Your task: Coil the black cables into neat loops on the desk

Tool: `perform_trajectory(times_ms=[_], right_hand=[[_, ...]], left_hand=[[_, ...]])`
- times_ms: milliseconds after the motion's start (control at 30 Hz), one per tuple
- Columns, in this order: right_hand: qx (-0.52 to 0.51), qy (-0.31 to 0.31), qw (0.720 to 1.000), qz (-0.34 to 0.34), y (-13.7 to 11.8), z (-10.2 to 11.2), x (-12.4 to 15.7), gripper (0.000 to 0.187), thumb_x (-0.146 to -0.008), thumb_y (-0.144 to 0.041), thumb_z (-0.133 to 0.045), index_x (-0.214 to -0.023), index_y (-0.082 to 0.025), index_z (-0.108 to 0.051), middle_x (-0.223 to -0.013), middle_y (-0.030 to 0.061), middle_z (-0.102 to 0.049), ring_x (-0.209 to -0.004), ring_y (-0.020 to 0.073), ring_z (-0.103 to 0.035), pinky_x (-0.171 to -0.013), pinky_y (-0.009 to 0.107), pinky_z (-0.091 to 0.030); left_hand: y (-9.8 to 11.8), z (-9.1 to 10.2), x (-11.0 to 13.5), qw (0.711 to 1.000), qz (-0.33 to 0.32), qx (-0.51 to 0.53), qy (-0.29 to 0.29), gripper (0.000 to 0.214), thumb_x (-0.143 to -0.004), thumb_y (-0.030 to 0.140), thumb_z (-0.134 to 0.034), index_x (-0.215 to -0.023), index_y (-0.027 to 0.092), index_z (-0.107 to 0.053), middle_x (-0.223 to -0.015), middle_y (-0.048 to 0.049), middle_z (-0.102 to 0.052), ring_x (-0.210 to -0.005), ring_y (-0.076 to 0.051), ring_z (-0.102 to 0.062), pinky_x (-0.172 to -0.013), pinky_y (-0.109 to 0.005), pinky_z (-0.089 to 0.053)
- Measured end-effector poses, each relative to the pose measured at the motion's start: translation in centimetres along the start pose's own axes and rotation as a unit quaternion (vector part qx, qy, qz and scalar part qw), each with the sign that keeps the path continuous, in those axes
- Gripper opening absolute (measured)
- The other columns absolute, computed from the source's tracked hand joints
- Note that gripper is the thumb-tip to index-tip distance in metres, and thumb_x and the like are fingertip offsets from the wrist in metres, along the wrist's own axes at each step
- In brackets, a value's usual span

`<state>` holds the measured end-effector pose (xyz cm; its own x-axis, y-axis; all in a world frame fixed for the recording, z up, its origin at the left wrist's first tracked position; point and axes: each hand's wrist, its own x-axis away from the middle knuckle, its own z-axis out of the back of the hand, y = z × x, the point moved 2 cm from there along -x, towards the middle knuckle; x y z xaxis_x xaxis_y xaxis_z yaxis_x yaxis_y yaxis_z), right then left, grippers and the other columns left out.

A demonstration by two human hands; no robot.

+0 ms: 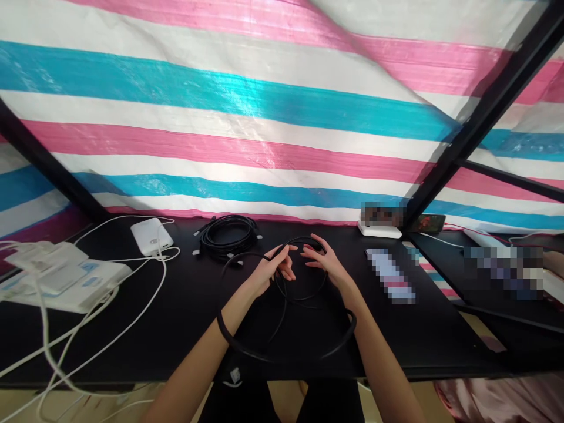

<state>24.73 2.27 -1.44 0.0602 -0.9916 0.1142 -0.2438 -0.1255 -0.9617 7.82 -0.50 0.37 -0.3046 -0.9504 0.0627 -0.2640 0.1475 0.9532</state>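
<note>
A long black cable (284, 358) makes loose loops between my hands above the black tabletop. One wide loop hangs across both forearms. My left hand (271, 270) is closed on the cable, with thumb and fingers around the strands. Across from it, my right hand (321, 263) curves loosely around the far side of the small loops, its fingers slightly spread. A clear plug (235, 375) shows at the table's front edge, near my left forearm. Beyond my left hand lies a wound coil of black cable (229, 236) with several clear plugs around it.
White cables, a white power bank (152, 237) and stacked white boxes (66, 282) occupy the left side. A blurred phone (390, 275) lies right of my hands, with a white stand (379, 229) behind it. Black frame posts (480, 117) and a striped sheet (247, 135) bound the table.
</note>
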Motion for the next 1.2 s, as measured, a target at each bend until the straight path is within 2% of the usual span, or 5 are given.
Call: perform_trajectory(times_ms=[367, 567, 733, 967, 1200], right_hand=[[-0.173, 0.026, 0.984, -0.031, -0.5, 0.2, -0.4, 0.035, -0.058, -0.023, -0.08, -0.091, -0.028, -0.067, -0.089, -0.0035, -0.069, -0.049, 0.0043, -0.057, -0.029, 0.01, -0.034], [-0.271, 0.028, 0.962, -0.013, -0.9, 0.3, -0.4, 0.036, -0.046, -0.017, -0.086, -0.075, -0.021, -0.063, -0.057, -0.0095, -0.056, -0.034, -0.0018, -0.029, -0.024, 0.006, -0.023], [-0.322, 0.048, 0.945, 0.021, -1.7, 2.4, -1.1, 0.038, -0.045, -0.022, -0.087, -0.065, -0.02, -0.056, -0.052, -0.0115, -0.05, -0.033, -0.0024, -0.025, -0.022, 0.004, -0.023], [-0.369, 0.084, 0.921, 0.09, -2.9, 5.8, -1.1, 0.038, -0.051, -0.023, -0.085, -0.061, -0.02, -0.049, -0.049, -0.0135, -0.046, -0.032, -0.0031, -0.028, -0.022, 0.001, -0.025], [-0.37, 0.101, 0.917, 0.111, -3.3, 5.9, -0.9, 0.039, -0.05, -0.025, -0.085, -0.06, -0.019, -0.048, -0.048, -0.0139, -0.045, -0.032, -0.0039, -0.027, -0.023, 0.001, -0.025]], left_hand=[[0.6, 0.2, -0.2, 0.996, 0.035, 0.076, 0.033, 0.052, -0.085, 0.061, -0.041, -0.096, 0.014, -0.059, -0.052, 0.0047, -0.051, -0.045, -0.011, -0.061, -0.041, -0.018, -0.042], [-0.1, 1.0, -0.7, 0.997, -0.029, 0.028, 0.065, 0.05, -0.08, 0.058, -0.053, -0.11, 0.017, -0.052, -0.074, -0.0007, -0.063, -0.065, -0.016, -0.066, -0.054, -0.023, -0.049], [0.1, 2.4, -1.0, 0.984, -0.083, 0.011, 0.157, 0.046, -0.073, 0.039, -0.067, -0.113, 0.019, -0.053, -0.09, -0.003, -0.066, -0.079, -0.016, -0.066, -0.071, -0.026, -0.048], [1.1, 3.8, -1.1, 0.971, -0.164, -0.03, 0.171, 0.054, -0.066, 0.034, -0.07, -0.116, 0.021, -0.054, -0.104, -0.0073, -0.065, -0.098, -0.023, -0.063, -0.085, -0.036, -0.046], [1.3, 2.9, -0.4, 0.972, -0.217, -0.079, 0.045, 0.045, -0.075, 0.032, -0.064, -0.118, 0.023, -0.055, -0.11, -0.0077, -0.064, -0.103, -0.025, -0.06, -0.097, -0.041, -0.038]])
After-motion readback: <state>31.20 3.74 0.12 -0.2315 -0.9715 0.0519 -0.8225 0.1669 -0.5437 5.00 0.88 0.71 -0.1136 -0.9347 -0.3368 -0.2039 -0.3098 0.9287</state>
